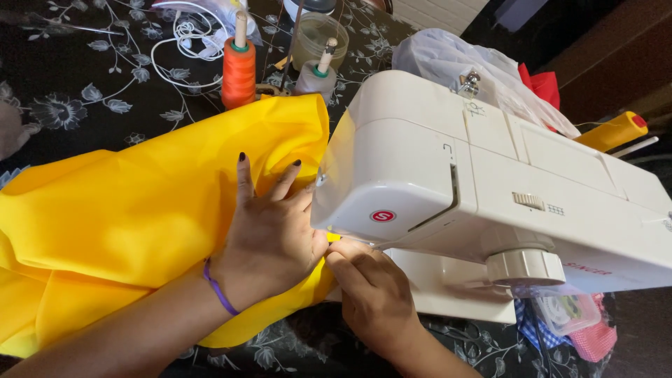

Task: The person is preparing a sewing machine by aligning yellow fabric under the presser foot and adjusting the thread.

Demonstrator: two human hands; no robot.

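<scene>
A white sewing machine (pixel 490 189) stands at the right of a table. Bright yellow fabric (pixel 119 224) spreads from the left up to the machine's head. My left hand (pixel 269 231) lies flat on the fabric, fingers spread, right beside the machine head; a purple band circles its wrist. My right hand (pixel 371 283) rests at the front of the machine bed, its fingers pinching the fabric's edge under the machine head. The needle area is hidden behind the machine head.
An orange thread cone (pixel 239 70) and a grey thread cone (pixel 316 77) stand behind the fabric on a black floral tablecloth (pixel 84 84). A white cable (pixel 183 38), a glass jar (pixel 318 35), a yellow spool (pixel 616 131), white cloth (pixel 462 63) and a small clear box (pixel 567 311) lie around.
</scene>
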